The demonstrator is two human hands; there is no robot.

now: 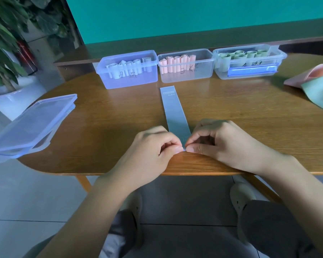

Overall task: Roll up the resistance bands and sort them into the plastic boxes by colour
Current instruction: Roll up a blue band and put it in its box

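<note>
- I judge the pale blue resistance band (174, 108) to be light, thin and limp, with a rubbery surface that likely clings to itself; it should curl easily but will spring loose if I let go.
- The best hold seems to be the near end, pinched at both corners so the first turn starts straight and tight.
- My left hand (153, 146) and right hand (220, 140) meet at that near end, close to the worktop (104, 116) edge; the fingers of each are clenched in a pinch on the band's tip, thumbs against forefingers.
- The band lies flat as a long strip, running from my hands away towards the middle box (186, 66), its far end stopping just short of it. A small printed mark shows at that far end.
- Left of the middle box stands a box (128, 69) of pale blue rolls; the middle box holds pink rolls; right of it a box (249, 61) holds green ones.
- Further right of the boxes lie unrolled pink and green bands (314, 82).
</note>
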